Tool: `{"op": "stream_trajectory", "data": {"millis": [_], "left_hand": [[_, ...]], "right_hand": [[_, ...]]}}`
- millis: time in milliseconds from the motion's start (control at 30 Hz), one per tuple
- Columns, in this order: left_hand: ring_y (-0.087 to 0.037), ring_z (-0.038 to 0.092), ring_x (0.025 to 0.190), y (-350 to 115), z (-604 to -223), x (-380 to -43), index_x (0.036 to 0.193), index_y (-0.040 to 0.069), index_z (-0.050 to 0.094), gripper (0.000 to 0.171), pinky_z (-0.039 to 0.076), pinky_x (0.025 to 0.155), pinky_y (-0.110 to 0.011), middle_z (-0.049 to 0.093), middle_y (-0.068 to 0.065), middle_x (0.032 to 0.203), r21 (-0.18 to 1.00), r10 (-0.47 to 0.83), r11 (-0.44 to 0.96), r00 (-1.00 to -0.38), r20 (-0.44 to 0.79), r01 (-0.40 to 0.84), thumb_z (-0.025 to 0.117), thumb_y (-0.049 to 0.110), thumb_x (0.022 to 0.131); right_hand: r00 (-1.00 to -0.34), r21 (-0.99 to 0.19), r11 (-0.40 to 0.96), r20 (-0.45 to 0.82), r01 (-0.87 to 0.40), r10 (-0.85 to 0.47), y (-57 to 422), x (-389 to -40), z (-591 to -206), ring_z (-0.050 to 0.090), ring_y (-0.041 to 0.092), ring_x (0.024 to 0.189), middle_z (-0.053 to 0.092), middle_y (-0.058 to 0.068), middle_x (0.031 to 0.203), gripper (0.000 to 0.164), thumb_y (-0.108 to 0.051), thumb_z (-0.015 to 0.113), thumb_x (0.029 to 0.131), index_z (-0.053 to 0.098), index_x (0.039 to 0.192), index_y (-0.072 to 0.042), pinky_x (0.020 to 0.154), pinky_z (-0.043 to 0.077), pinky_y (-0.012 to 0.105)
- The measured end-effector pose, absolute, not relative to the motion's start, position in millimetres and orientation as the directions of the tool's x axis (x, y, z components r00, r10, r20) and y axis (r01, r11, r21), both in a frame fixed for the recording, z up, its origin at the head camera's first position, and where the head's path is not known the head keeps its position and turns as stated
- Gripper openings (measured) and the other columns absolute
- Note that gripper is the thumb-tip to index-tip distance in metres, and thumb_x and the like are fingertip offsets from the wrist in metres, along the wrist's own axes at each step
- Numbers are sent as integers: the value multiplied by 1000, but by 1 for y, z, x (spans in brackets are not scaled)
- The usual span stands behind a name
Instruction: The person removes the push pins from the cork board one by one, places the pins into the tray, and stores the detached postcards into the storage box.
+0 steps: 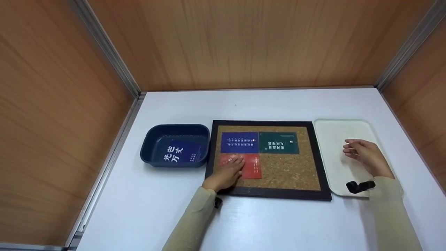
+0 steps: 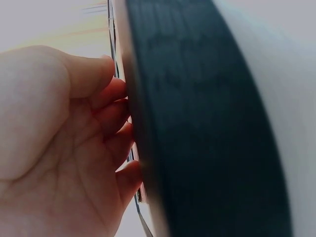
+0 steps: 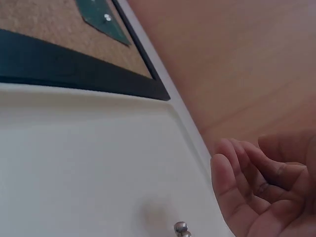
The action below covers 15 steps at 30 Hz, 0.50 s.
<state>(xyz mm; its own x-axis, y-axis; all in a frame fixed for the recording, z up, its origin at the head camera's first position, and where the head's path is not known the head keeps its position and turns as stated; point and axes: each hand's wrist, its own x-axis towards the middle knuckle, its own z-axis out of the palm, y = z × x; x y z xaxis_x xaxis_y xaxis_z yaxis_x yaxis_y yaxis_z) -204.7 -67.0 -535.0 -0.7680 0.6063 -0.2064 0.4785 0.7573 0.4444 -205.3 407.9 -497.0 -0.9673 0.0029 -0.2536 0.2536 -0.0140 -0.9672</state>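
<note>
My left hand [image 1: 226, 172] rests flat on a red card [image 1: 252, 166] at the lower left of a black-framed cork board [image 1: 285, 172]. Its fingertips press the card against the cork, and in the left wrist view the frame's edge hides much of that contact. Above the red card lie a blue card [image 1: 239, 143] and a green card [image 1: 278, 143], each with a shiny pin in it. Over the white tray [image 1: 331, 146] hovers my right hand [image 1: 369, 157], fingers loosely bent, with nothing visible between them. Silver ball-headed pins [image 3: 181, 227] lie in the tray below it.
Left of the board stands a dark blue basin [image 1: 150, 139] with a blue card [image 1: 183, 151] in it. The board sits between basin and tray on a white table [image 1: 167, 216]. Wooden panels [image 1: 230, 45] close off the back and both sides.
</note>
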Motion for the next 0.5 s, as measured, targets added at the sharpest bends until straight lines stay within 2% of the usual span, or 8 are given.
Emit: {"op": "stream_trajectory", "data": {"millis": [333, 500], "left_hand": [[-24, 18, 148, -66, -536, -205, 151, 9, 30, 49, 20, 122, -41, 23, -7, 159, 447, 591, 769, -775, -224, 457, 37, 21, 104], [-23, 18, 148, -65, -538, -206, 151, 9, 29, 49, 19, 122, -40, 22, -6, 160, 434, 589, 774, -776, -225, 461, 35, 22, 105]], "right_hand": [[-966, -970, -26, -236, 240, -106, 382, -210, -489, 68, 7, 92, 69, -5, 99, 12, -18, 54, 99, 63, 105, -21, 83, 57, 20], [-963, -972, 24, -237, 236, -130, 370, -213, -488, 67, 6, 96, 69, -7, 103, 21, -23, 53, 100, 55, 117, -11, 86, 56, 21]]}}
